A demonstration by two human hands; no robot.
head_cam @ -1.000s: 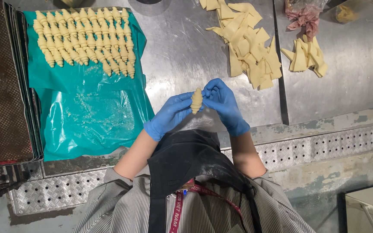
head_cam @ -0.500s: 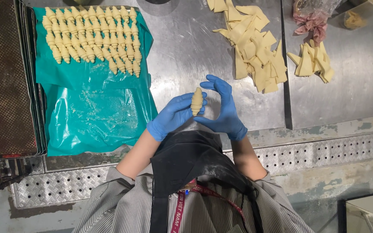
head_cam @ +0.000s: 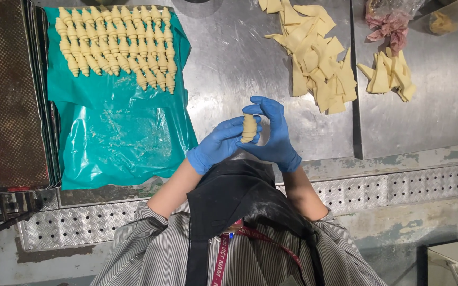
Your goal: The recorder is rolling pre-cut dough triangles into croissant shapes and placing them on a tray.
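Rolled dough piece (head_cam: 248,128) upright, lengthwise vertical

Both forearms bare below rolled striped sleeves, angled inward and meeting in front of the chest. Left hand (head_cam: 219,144) in a blue glove, palm turned up, fingers curled toward the right. Right hand (head_cam: 274,133) also blue-gloved, raised upright, fingers arched over, thumb and fingertips closed in a light grip. Hands touching at the fingertips.
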